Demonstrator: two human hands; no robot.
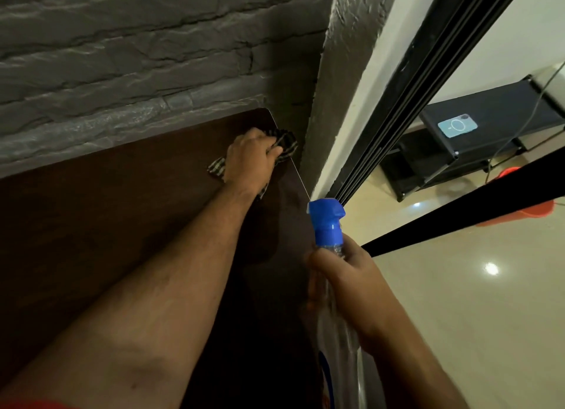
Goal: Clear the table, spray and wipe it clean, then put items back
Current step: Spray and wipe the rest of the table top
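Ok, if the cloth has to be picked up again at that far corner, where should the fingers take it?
Probably take the striped cloth at its bunched middle, coming from above, as the left hand grips it now. It lies crumpled on the dark table near the far right corner, so loose ends trail either side. The right hand holds the spray bottle by its neck.

The left half is dim: the dark bench (122,213) and stone wall (137,42) take little light, and the forearm throws a soft shadow. The floor (458,301) at right is bright, with 2 small glare spots. Wide-angle distortion bends straight edges. Slight softness blurs the cloth (282,144).
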